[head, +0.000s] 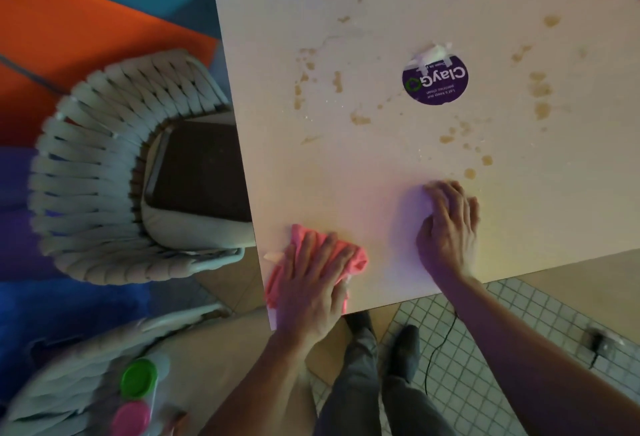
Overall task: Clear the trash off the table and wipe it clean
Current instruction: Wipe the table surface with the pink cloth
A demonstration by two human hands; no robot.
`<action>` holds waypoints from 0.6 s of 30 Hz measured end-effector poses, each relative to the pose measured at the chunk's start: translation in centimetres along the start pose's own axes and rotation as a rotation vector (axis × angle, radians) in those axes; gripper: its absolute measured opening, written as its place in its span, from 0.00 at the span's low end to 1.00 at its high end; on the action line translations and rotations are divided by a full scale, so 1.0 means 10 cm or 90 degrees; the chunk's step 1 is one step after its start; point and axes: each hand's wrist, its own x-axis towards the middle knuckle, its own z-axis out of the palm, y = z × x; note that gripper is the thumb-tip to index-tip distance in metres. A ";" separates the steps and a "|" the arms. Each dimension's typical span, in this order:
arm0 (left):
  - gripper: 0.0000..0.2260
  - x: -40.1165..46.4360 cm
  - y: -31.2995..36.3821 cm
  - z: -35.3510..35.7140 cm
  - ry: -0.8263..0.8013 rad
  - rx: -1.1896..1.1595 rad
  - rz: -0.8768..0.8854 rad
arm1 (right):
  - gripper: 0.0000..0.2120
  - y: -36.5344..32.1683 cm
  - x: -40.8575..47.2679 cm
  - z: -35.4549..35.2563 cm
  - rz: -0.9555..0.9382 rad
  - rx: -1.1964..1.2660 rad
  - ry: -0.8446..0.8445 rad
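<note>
A pale square table (381, 165) fills the upper right, spotted with several brown stains (540, 89) and a round purple sticker (435, 79) near its middle. A small white scrap (433, 52) lies at the sticker's far edge. My left hand (311, 279) presses flat on a pink cloth (356, 257) at the table's near left corner. My right hand (448, 224) rests on the tabletop near the front edge, fingers curved over something pale that I cannot make out.
A woven grey chair (114, 165) with a dark seat is pushed against the table's left side. A second chair (86, 366) at the lower left holds a pack with green and pink lids (136, 397). My legs and shoes (405, 349) stand on tiled floor below the table.
</note>
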 end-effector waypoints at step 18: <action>0.20 1.66 -0.68 -0.03 0.125 0.016 -0.388 | 0.21 -0.29 1.81 0.59 -0.038 0.033 0.069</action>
